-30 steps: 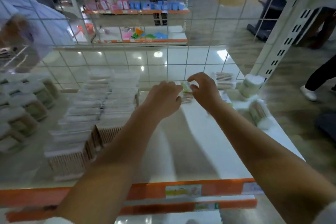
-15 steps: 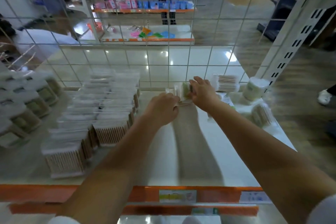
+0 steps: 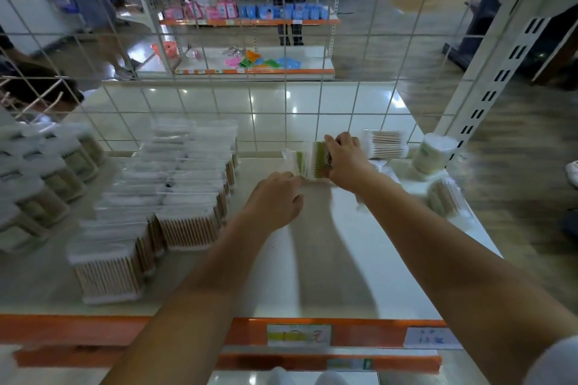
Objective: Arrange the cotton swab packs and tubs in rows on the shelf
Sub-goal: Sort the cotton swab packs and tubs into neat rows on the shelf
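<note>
1. Between both hands, at the back of the shelf (image 3: 344, 259) against the wire grid (image 3: 250, 109), stands a green-labelled swab pack (image 3: 314, 161).
2. Right hand (image 3: 345, 162) grips the pack's right side, fingers curled over it.
3. Left hand (image 3: 273, 200), fingers curled, touches its lower left edge; grip unclear.
4. Left of that hand: rows of swab packs (image 3: 187, 222).

A white wire grid panel (image 3: 281, 40) stands as the landmark, with a slotted white upright post (image 3: 500, 66) at its right side. Beyond the grid lies a glossy pale tiled floor (image 3: 281, 103) catching ceiling-light reflections, giving way to brown wood-look flooring (image 3: 422, 25) farther right. Farther behind the grid stands an orange-edged store rack (image 3: 250, 22) holding pink and blue packets.
</note>
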Demonstrator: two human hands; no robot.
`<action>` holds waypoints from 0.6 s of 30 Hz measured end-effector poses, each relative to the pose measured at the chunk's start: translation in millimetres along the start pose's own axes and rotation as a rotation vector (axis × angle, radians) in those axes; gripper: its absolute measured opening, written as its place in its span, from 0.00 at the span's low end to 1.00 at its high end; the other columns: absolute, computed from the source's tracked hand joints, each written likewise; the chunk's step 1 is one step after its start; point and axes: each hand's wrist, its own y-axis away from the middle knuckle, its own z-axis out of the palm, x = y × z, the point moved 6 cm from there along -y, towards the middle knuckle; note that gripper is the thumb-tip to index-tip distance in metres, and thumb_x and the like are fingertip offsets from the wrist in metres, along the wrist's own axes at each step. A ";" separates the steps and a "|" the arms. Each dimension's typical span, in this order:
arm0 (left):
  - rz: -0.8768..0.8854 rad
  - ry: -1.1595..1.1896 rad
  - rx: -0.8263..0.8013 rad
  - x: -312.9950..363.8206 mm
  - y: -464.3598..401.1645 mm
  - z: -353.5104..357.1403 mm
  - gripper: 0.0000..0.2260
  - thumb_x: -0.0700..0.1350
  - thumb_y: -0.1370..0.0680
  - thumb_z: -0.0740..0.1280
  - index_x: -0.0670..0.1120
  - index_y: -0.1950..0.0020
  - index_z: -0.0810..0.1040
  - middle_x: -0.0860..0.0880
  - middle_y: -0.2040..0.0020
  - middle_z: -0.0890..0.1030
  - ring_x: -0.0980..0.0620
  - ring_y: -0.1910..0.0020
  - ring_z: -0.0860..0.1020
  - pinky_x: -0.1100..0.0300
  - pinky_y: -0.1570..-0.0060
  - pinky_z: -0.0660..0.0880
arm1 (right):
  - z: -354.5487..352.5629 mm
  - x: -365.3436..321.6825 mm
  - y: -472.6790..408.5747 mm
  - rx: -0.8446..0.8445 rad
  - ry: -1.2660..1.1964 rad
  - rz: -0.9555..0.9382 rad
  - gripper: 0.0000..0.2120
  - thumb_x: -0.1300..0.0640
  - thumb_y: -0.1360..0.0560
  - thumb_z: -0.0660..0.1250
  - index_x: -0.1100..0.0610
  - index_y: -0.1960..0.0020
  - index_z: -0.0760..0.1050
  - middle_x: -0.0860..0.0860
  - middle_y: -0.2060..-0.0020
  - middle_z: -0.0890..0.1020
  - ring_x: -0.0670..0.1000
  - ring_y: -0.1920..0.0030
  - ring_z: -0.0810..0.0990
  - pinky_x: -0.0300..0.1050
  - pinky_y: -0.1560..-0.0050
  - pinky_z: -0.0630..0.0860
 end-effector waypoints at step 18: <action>-0.255 1.033 0.174 -13.9 32.4 -5.0 0.26 0.42 0.27 0.71 0.46 0.32 0.66 0.46 0.47 0.78 0.51 0.53 0.78 0.61 0.58 0.75 | -2.3 -7.4 81.9 0.122 -1.365 0.307 0.10 0.68 0.30 0.70 0.59 0.51 0.75 0.55 0.57 0.81 0.56 0.56 0.80 0.49 0.55 0.77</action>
